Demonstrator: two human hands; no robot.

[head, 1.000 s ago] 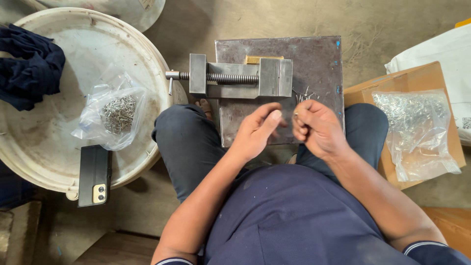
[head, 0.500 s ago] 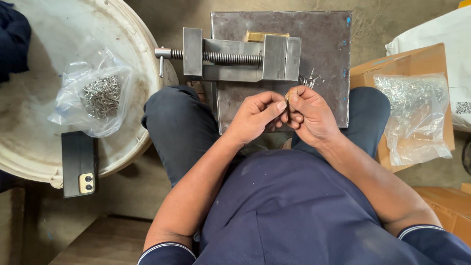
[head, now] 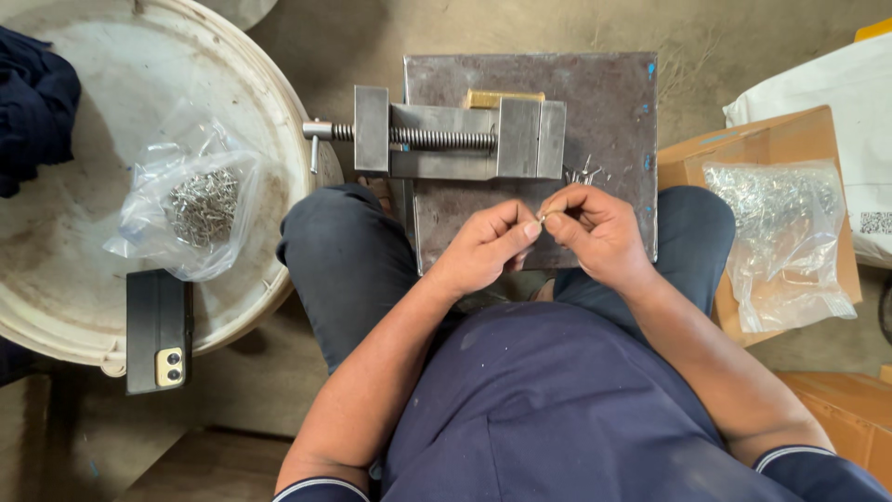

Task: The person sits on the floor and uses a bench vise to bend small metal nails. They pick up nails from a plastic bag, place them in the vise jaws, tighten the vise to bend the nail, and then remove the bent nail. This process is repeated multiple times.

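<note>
My left hand [head: 485, 246] and my right hand [head: 595, 231] meet over the near edge of a grey steel plate [head: 613, 102], between my knees. Their fingertips pinch one small metal piece [head: 544, 216], mostly hidden by the fingers. A small steel vise [head: 455, 138] with a threaded screw lies on the plate just beyond the hands, a brass block [head: 502, 97] behind it. A few loose wire pieces [head: 585, 173] lie on the plate next to my right hand.
At left an upturned white bucket lid [head: 269, 112] carries a clear bag of small metal parts [head: 195, 209], a black phone [head: 158, 330] and dark blue cloth [head: 35, 107]. At right a cardboard box [head: 692, 149] holds another clear bag of parts [head: 776, 237]; a white sack [head: 818, 93] lies behind it.
The two hands have come together and shifted slightly toward me, fingertips now pinching the small piece. The view has shifted a little; vise and bags stay put.
</note>
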